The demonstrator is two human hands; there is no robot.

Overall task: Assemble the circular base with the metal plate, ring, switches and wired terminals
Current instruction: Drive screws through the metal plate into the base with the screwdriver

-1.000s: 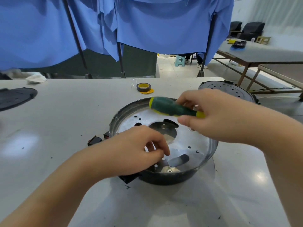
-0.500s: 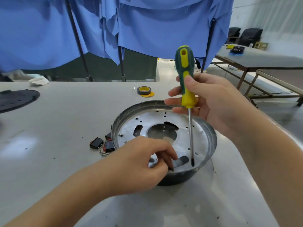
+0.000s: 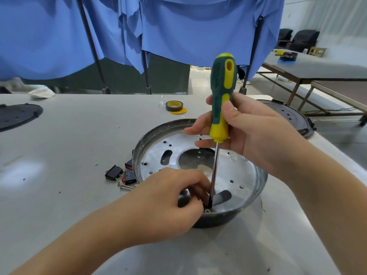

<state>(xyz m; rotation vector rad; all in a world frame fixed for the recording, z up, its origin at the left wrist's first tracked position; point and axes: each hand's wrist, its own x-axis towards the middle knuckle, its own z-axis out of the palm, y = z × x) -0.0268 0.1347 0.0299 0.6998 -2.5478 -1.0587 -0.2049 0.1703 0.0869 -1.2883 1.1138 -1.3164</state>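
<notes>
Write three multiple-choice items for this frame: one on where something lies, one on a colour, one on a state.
1. Where do the black switches lie?
A. on the table left of the circular base
B. inside the base
C. beside the tape roll

2. What colours is the screwdriver handle?
A. red and black
B. green and yellow
C. plain blue

3. How does the screwdriver stand?
A. flat on the table
B. upright, tip down on the metal plate
C. tip up

Answers: 1 A, they sit outside the rim. 2 B, as the handle shows. 3 B, the right hand grips its handle; the left hand is at the tip.
</notes>
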